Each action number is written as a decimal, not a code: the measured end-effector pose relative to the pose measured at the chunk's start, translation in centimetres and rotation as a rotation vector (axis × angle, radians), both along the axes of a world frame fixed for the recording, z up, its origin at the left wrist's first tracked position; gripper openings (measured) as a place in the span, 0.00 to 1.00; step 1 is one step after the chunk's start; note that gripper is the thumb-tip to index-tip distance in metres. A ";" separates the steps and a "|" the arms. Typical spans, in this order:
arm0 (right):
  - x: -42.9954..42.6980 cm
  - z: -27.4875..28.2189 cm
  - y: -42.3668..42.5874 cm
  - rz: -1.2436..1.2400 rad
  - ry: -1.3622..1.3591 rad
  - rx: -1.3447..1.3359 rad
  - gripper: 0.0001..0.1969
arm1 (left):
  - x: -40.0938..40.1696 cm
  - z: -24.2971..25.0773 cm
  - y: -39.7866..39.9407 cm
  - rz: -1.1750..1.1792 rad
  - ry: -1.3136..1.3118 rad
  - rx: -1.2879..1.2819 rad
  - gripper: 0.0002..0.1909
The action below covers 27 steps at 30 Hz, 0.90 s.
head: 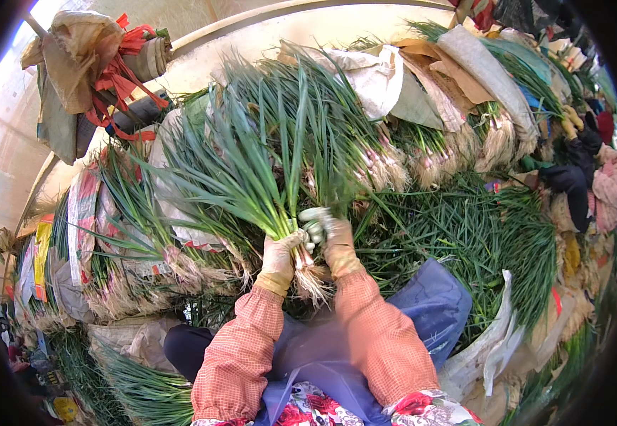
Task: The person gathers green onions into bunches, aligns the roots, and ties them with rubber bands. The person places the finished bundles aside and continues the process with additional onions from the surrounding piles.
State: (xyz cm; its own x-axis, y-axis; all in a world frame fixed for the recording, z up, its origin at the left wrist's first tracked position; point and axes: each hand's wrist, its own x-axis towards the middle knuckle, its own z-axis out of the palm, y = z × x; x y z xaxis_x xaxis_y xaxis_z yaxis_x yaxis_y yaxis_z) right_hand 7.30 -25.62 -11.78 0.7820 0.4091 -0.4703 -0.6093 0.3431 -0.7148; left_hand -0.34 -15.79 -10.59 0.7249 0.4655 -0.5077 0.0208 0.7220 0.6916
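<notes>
My left hand (278,260), in a pale glove, grips a bunch of green onions (274,205) around its lower stems. The long leaves fan up and to the left, while the white bulbs and stringy roots hang below the hand. Close beside the bulbs is my right hand (335,237), gloved and blurred by motion, with its fingers curled. A green blur rises just above it; whether the fingers hold a leaf or stem cannot be told. Checked orange sleeves cover both forearms. Under them a blue apron (431,309) spreads across my lap.
Rows of green onions (383,160) with sacks (375,80) among them line the far side. Loose leaves (447,229) cover the ground at right. More onions (151,388) lie at lower left. Bundled sacks (82,58) hang at upper left. Another person's gloved hand (572,120) shows at far right.
</notes>
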 end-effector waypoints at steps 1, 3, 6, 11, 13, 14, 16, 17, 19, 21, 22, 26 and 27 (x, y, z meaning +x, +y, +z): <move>0.2 0.5 -0.8 -0.184 0.044 0.179 0.12 | -0.6 0.3 0.3 -0.046 -0.090 -0.090 0.11; 1.7 0.1 -1.5 -0.335 0.123 0.356 0.12 | -0.8 -0.2 1.1 -0.079 -0.096 -0.192 0.09; 1.7 0.0 -1.4 0.137 0.007 0.045 0.12 | -2.6 0.3 0.8 -0.221 -0.167 -0.287 0.13; 0.4 -2.3 1.2 0.358 -0.056 -0.175 0.10 | -3.2 -1.3 0.6 -0.317 -0.169 -0.290 0.17; -0.8 -0.3 1.2 0.157 0.046 -0.072 0.10 | -2.8 -0.7 0.6 -0.249 -0.058 -0.171 0.14; -1.1 0.4 0.5 0.101 0.034 -0.042 0.10 | -2.6 -0.9 0.4 -0.211 -0.025 -0.162 0.14; -1.6 1.1 -0.3 0.020 -0.052 0.022 0.10 | -2.1 -2.3 -0.4 -0.082 -0.091 -0.203 0.12; -1.7 1.7 -0.5 -0.031 -0.130 0.001 0.10 | -1.9 -2.9 -0.7 -0.060 -0.109 -0.224 0.09; -0.8 4.5 -4.0 -0.126 -0.089 -0.094 0.10 | -0.8 -0.6 -1.2 -0.013 -0.198 -0.212 0.07; 1.6 2.0 -7.5 -0.548 0.043 0.325 0.10 | -0.1 0.9 -0.7 0.006 -0.198 -0.096 0.06; 1.8 1.3 -8.5 -0.663 0.051 0.379 0.10 | -0.2 1.0 0.0 0.002 -0.192 -0.070 0.06; 1.6 -4.9 -9.5 -0.525 0.153 0.167 0.12 | -0.2 0.7 -0.7 -0.108 -0.165 -0.055 0.08; 1.4 -6.8 -7.9 -0.413 0.150 -0.041 0.13 | -0.7 -0.7 -0.8 -0.217 -0.148 -0.099 0.10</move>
